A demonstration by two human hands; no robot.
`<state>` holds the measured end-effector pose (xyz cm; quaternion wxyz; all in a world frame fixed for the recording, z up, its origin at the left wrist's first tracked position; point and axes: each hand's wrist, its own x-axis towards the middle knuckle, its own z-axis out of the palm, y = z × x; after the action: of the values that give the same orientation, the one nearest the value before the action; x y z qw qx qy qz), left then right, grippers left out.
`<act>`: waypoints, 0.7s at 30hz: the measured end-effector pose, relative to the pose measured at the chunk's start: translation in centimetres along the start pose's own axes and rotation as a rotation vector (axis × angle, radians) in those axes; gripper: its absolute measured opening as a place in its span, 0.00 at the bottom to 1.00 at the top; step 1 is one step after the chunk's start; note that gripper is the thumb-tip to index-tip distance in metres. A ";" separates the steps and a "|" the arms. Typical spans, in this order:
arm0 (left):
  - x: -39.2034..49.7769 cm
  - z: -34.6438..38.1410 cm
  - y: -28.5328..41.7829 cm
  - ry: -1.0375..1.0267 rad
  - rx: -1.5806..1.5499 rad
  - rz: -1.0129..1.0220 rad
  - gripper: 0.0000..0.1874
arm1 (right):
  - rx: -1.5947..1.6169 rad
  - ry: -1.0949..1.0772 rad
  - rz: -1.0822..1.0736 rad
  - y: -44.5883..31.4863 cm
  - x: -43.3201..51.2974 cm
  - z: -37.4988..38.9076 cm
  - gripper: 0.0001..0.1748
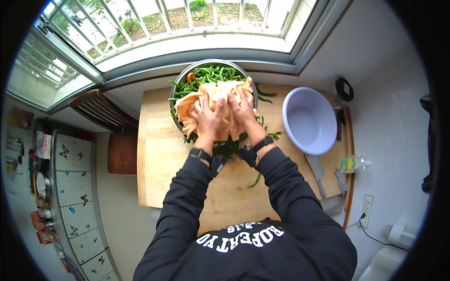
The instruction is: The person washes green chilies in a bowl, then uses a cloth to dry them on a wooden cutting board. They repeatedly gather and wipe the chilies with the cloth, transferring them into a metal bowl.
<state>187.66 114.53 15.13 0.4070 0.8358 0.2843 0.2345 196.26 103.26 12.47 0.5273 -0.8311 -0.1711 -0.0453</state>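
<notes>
A crumpled peach-coloured cloth lies bunched over green chili peppers in a round metal basin near the window. My left hand presses into the cloth's left part, its fingers sunk in the folds. On the right side, my right hand grips the same cloth, with the fingertips partly hidden by folds. One red pepper shows among the green ones. More peppers lie below the basin's near side, between my wrists. Each wrist wears a black strap with a dark device.
A pale lavender plastic basin stands right on the wooden table. Beside it lie a cleaver and a clear bottle. Stray peppers rest on the tabletop. A wooden chair stands left; a barred window is ahead.
</notes>
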 end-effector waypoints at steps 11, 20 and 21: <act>-2.8 -3.2 3.0 -0.346 -1.066 -0.070 0.28 | 0.959 -0.326 0.191 -3.4 -3.5 -4.0 0.33; -8.1 -1.0 5.8 -0.315 -0.944 0.114 0.22 | 1.143 -0.352 0.236 -5.4 -7.0 -8.6 0.29; -7.5 -0.6 4.5 -0.451 -0.905 0.052 0.22 | 1.049 -0.322 0.191 -4.7 -7.8 -8.7 0.30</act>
<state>183.09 107.56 17.86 0.7737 0.6123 0.0384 0.1578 188.32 95.46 18.38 0.8393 -0.4654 -0.1730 0.2214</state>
